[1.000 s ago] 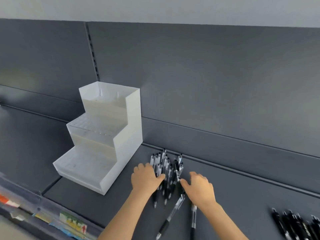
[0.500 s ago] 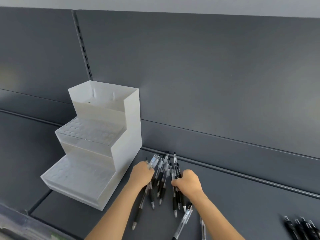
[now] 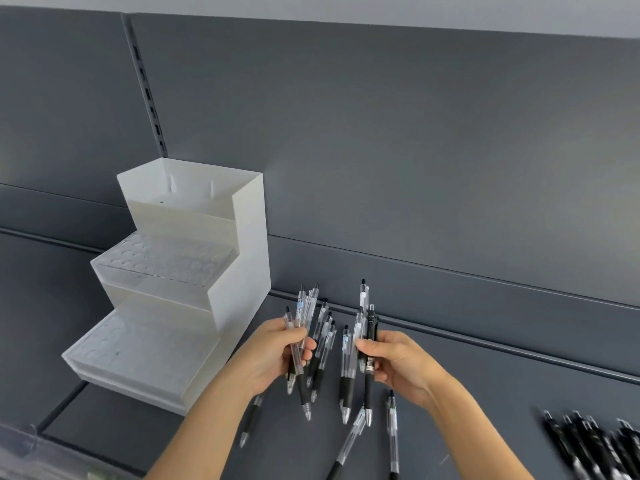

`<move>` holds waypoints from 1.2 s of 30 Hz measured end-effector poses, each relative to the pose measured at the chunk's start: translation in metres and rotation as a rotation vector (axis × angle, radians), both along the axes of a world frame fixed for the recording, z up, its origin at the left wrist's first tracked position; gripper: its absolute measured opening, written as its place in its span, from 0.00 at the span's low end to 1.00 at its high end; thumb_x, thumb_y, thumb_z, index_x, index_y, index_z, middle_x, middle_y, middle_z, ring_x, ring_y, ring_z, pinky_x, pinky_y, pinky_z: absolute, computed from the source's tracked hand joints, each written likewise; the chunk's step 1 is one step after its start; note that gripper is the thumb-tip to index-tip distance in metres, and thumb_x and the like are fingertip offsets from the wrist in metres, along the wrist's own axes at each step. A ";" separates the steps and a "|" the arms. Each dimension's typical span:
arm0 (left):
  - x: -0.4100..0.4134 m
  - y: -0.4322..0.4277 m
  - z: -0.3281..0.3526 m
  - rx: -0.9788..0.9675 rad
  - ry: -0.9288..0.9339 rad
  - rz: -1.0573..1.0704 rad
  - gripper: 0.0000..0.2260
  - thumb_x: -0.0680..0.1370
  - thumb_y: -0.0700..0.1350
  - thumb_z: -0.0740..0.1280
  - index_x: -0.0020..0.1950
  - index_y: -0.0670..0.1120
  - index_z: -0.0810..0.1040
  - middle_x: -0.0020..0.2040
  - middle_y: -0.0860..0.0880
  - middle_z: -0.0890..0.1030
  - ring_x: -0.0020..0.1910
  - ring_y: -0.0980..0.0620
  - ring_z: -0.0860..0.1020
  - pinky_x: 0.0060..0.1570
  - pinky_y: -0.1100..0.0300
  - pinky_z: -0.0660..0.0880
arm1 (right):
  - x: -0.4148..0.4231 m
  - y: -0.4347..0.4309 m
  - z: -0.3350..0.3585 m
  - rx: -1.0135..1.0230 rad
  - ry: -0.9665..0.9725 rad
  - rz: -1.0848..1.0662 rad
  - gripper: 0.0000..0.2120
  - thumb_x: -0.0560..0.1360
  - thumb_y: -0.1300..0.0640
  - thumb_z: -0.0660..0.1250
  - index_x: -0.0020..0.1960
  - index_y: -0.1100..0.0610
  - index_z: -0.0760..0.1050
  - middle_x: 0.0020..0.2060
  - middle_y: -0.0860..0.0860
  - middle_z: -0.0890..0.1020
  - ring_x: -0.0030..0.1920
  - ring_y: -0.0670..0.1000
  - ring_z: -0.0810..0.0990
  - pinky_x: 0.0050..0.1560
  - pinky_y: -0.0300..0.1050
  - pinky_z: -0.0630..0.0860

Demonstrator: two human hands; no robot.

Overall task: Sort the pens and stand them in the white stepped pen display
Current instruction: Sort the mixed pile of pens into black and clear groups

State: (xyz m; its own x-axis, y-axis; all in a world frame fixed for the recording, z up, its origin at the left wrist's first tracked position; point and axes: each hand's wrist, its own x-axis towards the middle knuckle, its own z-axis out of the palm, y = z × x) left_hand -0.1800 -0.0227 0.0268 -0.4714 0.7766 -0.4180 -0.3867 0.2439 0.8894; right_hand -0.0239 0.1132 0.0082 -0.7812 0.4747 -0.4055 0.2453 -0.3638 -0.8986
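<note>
Grey shelf (image 3: 485, 393): display (image 3: 166, 306), loose pens (image 3: 393, 434) (blurred black pens (image 3: 595, 445)).

Even, soft light; wide-angle bowing; blurred black pens (image 3: 595, 441) at lower right.

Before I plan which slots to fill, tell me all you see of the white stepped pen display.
The white stepped pen display is matte white plastic with three rising tiers. The lower two carry clear trays of round holes; the top is an open box. All look empty. It stands upright on the dark grey shelf, back to the panel, nothing touching it.
</note>
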 end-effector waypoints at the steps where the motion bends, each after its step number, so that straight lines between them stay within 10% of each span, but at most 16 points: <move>1: 0.003 0.001 -0.001 0.012 -0.012 -0.011 0.05 0.79 0.35 0.60 0.44 0.40 0.72 0.33 0.44 0.80 0.31 0.49 0.76 0.33 0.57 0.73 | 0.002 -0.001 0.001 0.009 0.002 -0.011 0.04 0.72 0.61 0.69 0.41 0.60 0.74 0.32 0.51 0.75 0.29 0.46 0.65 0.24 0.35 0.63; 36: 0.216 0.063 0.001 0.058 0.230 -0.297 0.07 0.73 0.33 0.67 0.49 0.41 0.78 0.37 0.44 0.75 0.29 0.53 0.70 0.30 0.63 0.68 | 0.207 0.002 0.020 0.111 0.071 -0.356 0.04 0.75 0.65 0.64 0.44 0.61 0.78 0.31 0.51 0.76 0.27 0.45 0.66 0.24 0.34 0.61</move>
